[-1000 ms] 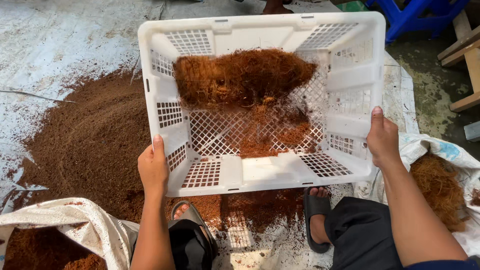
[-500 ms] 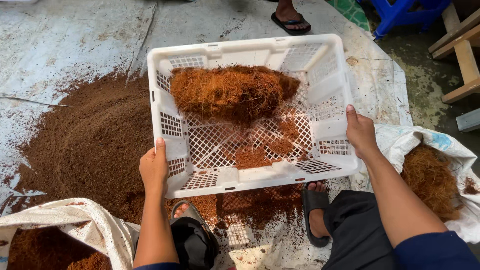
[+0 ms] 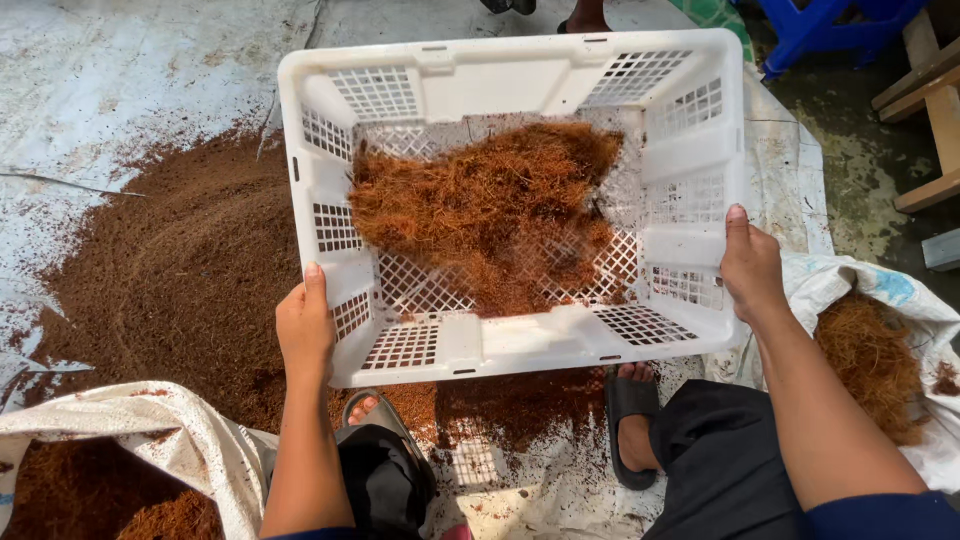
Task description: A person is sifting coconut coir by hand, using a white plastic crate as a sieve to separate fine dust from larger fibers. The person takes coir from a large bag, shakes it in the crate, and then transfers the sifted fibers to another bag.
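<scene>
Still holding the white basket (image 3: 520,75) up off the floor, one hand on each side. Left hand (image 3: 305,330) at 9 o'clock, curled tight on the rim. Right hand (image 3: 750,265) at 3 o'clock, wrapped tight on the other rim, thumb on top.

Basket tipped back since half a second ago, now sitting more level and a bit more to the right. Brown fibre (image 3: 480,205) slid from the far wall toward the middle and spread wider. Looks like shaking, with fine bits dropping through the holes.

Brown dust pile (image 3: 170,270) on the floor (image 3: 110,70) from 8 to 10 o'clock. Sack (image 3: 130,420) at 7 o'clock. Second sack (image 3: 900,300) with more fibre at 4 o'clock. Sandal (image 3: 628,420) under the basket at 6 o'clock.
</scene>
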